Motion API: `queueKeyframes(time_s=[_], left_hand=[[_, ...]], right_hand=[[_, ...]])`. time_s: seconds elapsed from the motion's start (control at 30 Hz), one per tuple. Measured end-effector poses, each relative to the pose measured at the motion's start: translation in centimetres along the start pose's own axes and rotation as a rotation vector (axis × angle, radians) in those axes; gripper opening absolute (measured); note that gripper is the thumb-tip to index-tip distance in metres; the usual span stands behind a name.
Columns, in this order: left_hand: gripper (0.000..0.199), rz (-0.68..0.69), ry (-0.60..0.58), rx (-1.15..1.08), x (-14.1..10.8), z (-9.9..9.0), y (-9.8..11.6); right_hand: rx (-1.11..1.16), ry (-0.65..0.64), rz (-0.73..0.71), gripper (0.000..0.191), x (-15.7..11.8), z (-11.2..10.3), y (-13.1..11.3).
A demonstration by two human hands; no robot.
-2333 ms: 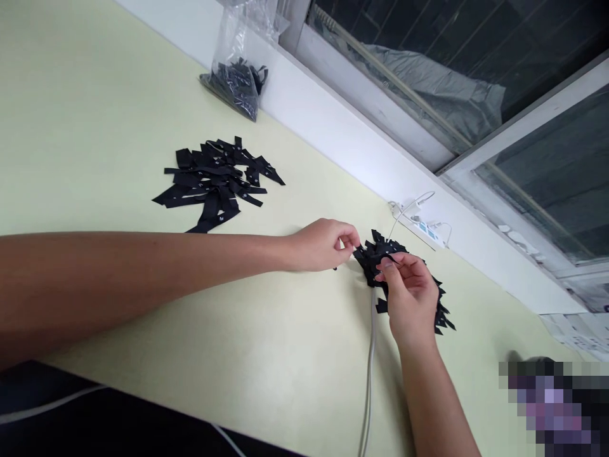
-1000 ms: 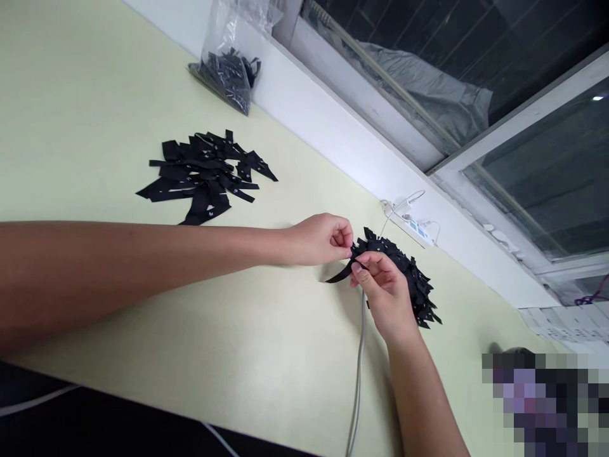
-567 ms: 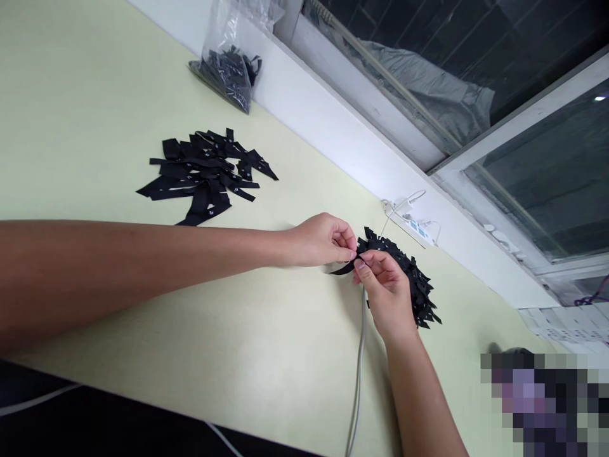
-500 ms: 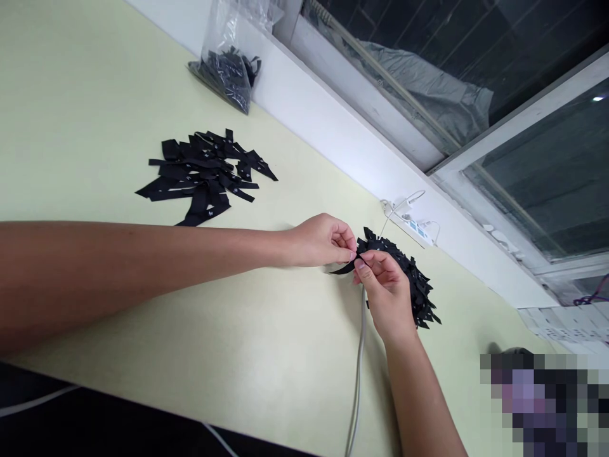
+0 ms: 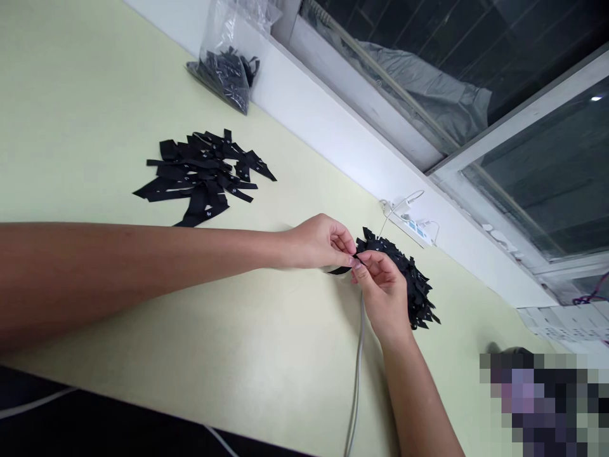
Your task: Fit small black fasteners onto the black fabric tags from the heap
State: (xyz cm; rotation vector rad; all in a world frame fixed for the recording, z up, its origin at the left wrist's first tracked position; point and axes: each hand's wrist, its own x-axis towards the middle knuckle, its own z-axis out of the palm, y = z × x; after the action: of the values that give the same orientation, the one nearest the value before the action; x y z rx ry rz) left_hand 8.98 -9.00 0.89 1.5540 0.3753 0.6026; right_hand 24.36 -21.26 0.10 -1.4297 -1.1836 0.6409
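Thumb and fingers of my left hand (image 5: 328,241) pinch a black fabric strip (image 5: 340,270), whose loose end hangs below the hand. My right hand (image 5: 383,285) is closed on the same strip, its thumb tip touching or almost touching the left thumb. Most of the strip between the fingers is hidden. Just behind my right hand lies a dense pile of black strips (image 5: 419,285). Farther left, beyond my left forearm, a looser heap of black strips (image 5: 204,168) with small white marks is spread on the table.
A clear plastic bag (image 5: 223,76) of black pieces stands against the white wall ledge. A power strip (image 5: 413,225) with cords sits by the wall. A grey cable (image 5: 358,381) runs across the pale table (image 5: 214,336) beside my right forearm. A blurred-out patch covers the lower right.
My fingertips have drawn slightly closer together on the strip, and less of its hanging end shows. The piles lie as before.
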Motion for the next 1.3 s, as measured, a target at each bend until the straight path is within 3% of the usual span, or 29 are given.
queueKeyframes(time_s=[0.33,0.6,1.3], left_hand=[[0.012,0.102,0.01,0.117,0.0,0.0,-0.3],[0.012,0.094,0.055,0.156,0.0,0.2,-0.1],[0.018,-0.086,0.098,0.077,-0.1,1.0,-0.2]], right_hand=[[-0.032,0.055,0.0,0.021,-0.3,0.3,-0.1],[-0.155,0.085,-0.025,0.023,-0.4,0.1,0.1],[-0.094,-0.07,0.059,0.031,0.0,-0.1,0.3]])
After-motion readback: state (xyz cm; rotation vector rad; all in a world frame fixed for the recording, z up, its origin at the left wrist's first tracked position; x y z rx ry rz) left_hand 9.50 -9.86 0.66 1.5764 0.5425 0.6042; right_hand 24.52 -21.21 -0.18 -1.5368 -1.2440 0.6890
